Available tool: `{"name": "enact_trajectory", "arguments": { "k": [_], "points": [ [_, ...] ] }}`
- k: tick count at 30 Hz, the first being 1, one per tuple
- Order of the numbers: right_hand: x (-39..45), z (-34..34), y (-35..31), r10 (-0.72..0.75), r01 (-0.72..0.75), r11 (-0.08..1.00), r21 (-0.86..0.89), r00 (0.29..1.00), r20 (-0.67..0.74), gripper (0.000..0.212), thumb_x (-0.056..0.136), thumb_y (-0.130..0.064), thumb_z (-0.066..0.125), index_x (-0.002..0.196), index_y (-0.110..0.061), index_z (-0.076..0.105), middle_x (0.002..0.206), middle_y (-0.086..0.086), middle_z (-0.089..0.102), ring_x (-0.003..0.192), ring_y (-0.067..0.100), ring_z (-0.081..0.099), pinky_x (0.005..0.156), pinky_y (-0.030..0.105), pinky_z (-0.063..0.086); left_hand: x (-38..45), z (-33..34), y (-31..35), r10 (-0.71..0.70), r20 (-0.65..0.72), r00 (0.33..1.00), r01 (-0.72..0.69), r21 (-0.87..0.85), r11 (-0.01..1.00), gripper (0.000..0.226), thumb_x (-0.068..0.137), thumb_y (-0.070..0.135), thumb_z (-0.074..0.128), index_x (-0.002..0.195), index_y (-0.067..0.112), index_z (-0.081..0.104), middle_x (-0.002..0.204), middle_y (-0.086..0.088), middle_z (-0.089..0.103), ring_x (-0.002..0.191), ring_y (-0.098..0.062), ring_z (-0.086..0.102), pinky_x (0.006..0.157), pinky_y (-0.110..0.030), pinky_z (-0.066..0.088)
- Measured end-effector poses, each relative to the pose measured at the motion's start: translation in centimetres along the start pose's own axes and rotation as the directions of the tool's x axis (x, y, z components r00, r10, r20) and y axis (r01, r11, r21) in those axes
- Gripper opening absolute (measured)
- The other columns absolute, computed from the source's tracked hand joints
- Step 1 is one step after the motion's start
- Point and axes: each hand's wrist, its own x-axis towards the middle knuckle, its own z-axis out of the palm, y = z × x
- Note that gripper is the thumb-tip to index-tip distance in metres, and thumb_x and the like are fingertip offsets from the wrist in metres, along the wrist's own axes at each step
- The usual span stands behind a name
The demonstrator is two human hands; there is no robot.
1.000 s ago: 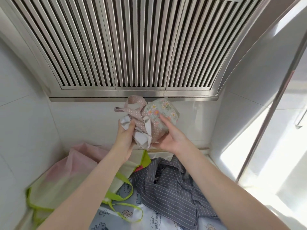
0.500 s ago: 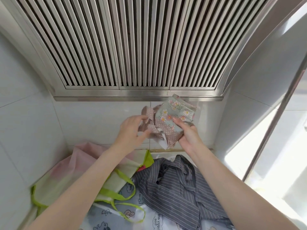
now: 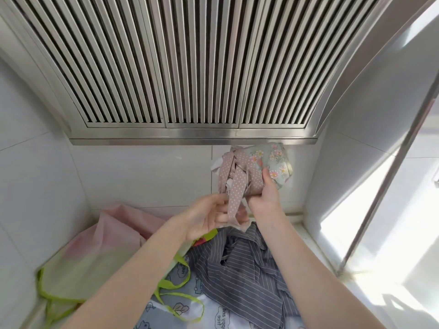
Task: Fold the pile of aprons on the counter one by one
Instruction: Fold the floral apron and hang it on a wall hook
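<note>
Under the steel range hood [image 3: 190,67], above the table's apron pile [image 3: 237,269], the right hand [image 3: 263,198] clenches the bunched floral apron [image 3: 266,162] while the left hand [image 3: 209,219] pinches its dotted strap [image 3: 234,198], seemingly untangling; next, shaking it flat.

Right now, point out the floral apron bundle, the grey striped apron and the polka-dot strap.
floral apron bundle [image 3: 273,160], head view, on its flowered fabric.
grey striped apron [image 3: 242,269], head view, on its crumpled middle.
polka-dot strap [image 3: 234,198], head view, on the hanging length.
</note>
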Motion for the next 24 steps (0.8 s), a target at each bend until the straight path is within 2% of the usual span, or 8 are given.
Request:
{"name": "enact_trajectory", "arguments": {
  "k": [2,5,10,12,15,19,21,24],
  "points": [
    [-0.2,0.3,0.4,0.038,-0.038,0.999,0.037,0.999,-0.016,0.037,0.095,-0.033,0.052,0.123,-0.010,0.056,0.120,0.011,0.060,0.115,0.030,0.055,0.090,0.042,0.043,0.5,0.2,0.1,-0.025,-0.022,0.999,0.022,-0.113,0.993,0.031,0.098,0.001,0.038,0.128,0.003,0.046,0.107,-0.020,0.068,0.085,-0.023,0.071,0.074,-0.028,0.058],
    [-0.1,0.3,1.0,0.083,-0.082,0.996,0.037,0.996,-0.021,0.041,0.092,-0.040,0.055,0.121,-0.012,0.059,0.122,0.015,0.061,0.114,0.032,0.057,0.099,0.048,0.043,0.7,0.8,0.2,-0.045,-0.028,0.999,0.046,0.021,0.999,0.043,0.088,-0.005,0.055,0.126,0.008,0.043,0.102,-0.012,0.069,0.085,-0.017,0.070,0.075,-0.023,0.057],
    [0.8,-0.9,1.1,-0.133,0.134,0.990,-0.047,0.991,0.021,0.039,0.089,-0.037,0.060,0.122,-0.017,0.060,0.114,0.011,0.067,0.098,0.028,0.066,0.081,0.046,0.054,0.2,0.6,2.5,-0.082,0.100,0.992,0.090,-0.079,0.993,0.024,0.093,0.004,0.048,0.116,0.012,0.044,0.089,-0.009,0.072,0.076,-0.015,0.071,0.073,-0.022,0.057],
    [0.6,-0.8,1.1,-0.174,0.179,0.975,-0.131,0.983,0.055,0.047,0.086,-0.036,0.064,0.126,-0.013,0.056,0.113,0.011,0.068,0.098,0.029,0.067,0.075,0.042,0.057,0.8,1.4,3.0,-0.047,0.000,0.999,0.047,-0.135,0.990,0.019,0.093,0.005,0.049,0.111,0.010,0.046,0.077,-0.003,0.071,0.062,-0.010,0.069,0.065,-0.021,0.056],
    [-0.5,-0.2,2.5,-0.133,0.166,0.952,-0.257,0.981,0.141,0.045,0.090,-0.027,0.060,0.126,0.000,0.053,0.100,0.011,0.067,0.083,0.023,0.067,0.062,0.032,0.057,2.5,2.3,3.3,0.059,-0.336,0.940,-0.137,-0.214,0.967,0.013,0.091,0.002,0.056,0.101,0.010,0.055,0.070,-0.002,0.065,0.046,-0.005,0.059,0.045,-0.015,0.046],
    [-0.6,-0.1,2.6,-0.049,0.151,0.946,-0.287,0.941,0.334,0.063,0.083,-0.038,0.061,0.134,-0.003,0.048,0.127,0.016,0.059,0.117,0.027,0.058,0.103,0.043,0.044,3.6,2.2,3.2,0.084,-0.515,0.853,-0.217,-0.203,0.955,0.030,0.083,0.007,0.068,0.112,0.003,0.061,0.104,-0.012,0.068,0.078,-0.018,0.064,0.050,-0.017,0.047],
    [-1.0,-0.1,2.3,-0.022,0.161,0.921,-0.354,0.930,0.366,0.069,0.074,-0.031,0.069,0.132,0.000,0.048,0.122,0.019,0.062,0.114,0.027,0.060,0.098,0.041,0.048,3.2,1.8,3.0,0.062,-0.510,0.858,-0.188,-0.199,0.962,0.039,0.083,0.013,0.070,0.118,0.000,0.059,0.106,-0.012,0.067,0.082,-0.018,0.064,0.048,-0.016,0.048],
    [-1.2,0.0,2.2,-0.064,0.191,0.885,-0.425,0.953,0.296,0.058,0.073,-0.016,0.074,0.123,0.004,0.053,0.110,0.016,0.068,0.099,0.022,0.068,0.080,0.031,0.056,2.6,0.9,2.7,0.106,-0.392,0.914,-0.189,-0.179,0.966,0.043,0.084,0.019,0.068,0.124,0.007,0.056,0.112,-0.009,0.068,0.097,-0.017,0.065,0.069,-0.019,0.051]
  ]
}}
